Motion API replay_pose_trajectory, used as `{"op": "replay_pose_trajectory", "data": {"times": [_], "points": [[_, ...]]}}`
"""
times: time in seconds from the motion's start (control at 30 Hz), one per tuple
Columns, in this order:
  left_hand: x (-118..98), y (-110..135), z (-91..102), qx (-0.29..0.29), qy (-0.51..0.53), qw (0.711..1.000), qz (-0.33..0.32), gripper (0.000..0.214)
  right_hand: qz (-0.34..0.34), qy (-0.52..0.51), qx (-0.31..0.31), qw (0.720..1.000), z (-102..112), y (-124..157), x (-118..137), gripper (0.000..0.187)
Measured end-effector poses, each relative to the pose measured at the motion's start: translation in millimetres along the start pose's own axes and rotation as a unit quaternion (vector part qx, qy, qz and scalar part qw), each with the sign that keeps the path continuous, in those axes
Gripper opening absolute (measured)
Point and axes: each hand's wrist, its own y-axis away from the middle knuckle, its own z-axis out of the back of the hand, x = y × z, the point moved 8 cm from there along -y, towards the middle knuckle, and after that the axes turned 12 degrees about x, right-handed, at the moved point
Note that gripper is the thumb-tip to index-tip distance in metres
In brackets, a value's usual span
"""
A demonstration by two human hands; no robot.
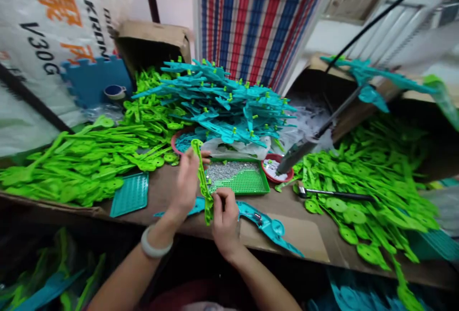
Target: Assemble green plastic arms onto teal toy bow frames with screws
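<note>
My left hand (187,182), with a pale bangle at the wrist, is closed around a long bright-green plastic part (203,182) held nearly upright above the table. My right hand (226,220) is closed in a pinch against the lower half of that part; whatever is between its fingertips is too small to make out. Beneath both hands a blue curved plastic piece (263,221) lies on the table, partly covered by them. Just beyond, a green perforated tray (244,183) holds many small silvery pieces. A red bowl (291,176) of white bits stands to its right.
Green parts are heaped left (82,158) and right (376,191); a blue pile (229,103) rises behind. A hammer-like tool (337,195) rests on the right heap. A teal basket lid (129,194) lies left. A dark-handled rod (297,155) slants in from the right.
</note>
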Motion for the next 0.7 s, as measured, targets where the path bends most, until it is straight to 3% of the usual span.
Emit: {"op": "replay_pose_trajectory", "data": {"times": [0.07, 0.1, 0.2, 0.27, 0.33, 0.4, 0.43, 0.53, 0.7], "points": [[29, 20, -29.2, 0.088, 0.020, 0.994, 0.063, 0.036, 0.015, 0.038, -0.014, 0.999, 16, 2, -5, 0.015], [41, 30, -34.3, 0.097, 0.030, 0.991, 0.089, 0.035, 0.017, 0.052, -0.019, 0.998, 26, 2, -8, 0.015], [63, 52, -22.7, 0.045, 0.075, 0.985, 0.149, 0.037, -0.054, 0.001, -0.055, 0.997, 60, -1, -25, 0.015], [73, 61, -19.0, 0.065, 0.109, 0.970, 0.207, 0.037, -0.131, -0.100, -0.025, 0.986, 68, -5, -38, 0.017], [76, 68, -24.5, 0.139, 0.114, 0.950, 0.256, 0.040, -0.177, -0.174, 0.078, 0.966, 57, -8, -39, 0.018], [72, 72, -30.9, 0.210, 0.063, 0.943, 0.249, 0.040, -0.197, -0.199, 0.176, 0.944, 42, -9, -34, 0.018], [69, 73, -32.6, 0.230, 0.028, 0.946, 0.228, 0.038, -0.207, -0.207, 0.197, 0.936, 37, -8, -32, 0.018], [65, 75, -35.8, 0.259, -0.059, 0.948, 0.177, 0.034, -0.247, -0.244, 0.195, 0.917, 30, -7, -36, 0.028], [70, 78, -33.1, 0.267, -0.078, 0.942, 0.185, 0.031, -0.277, -0.261, 0.212, 0.900, 26, -7, -46, 0.041]]}}
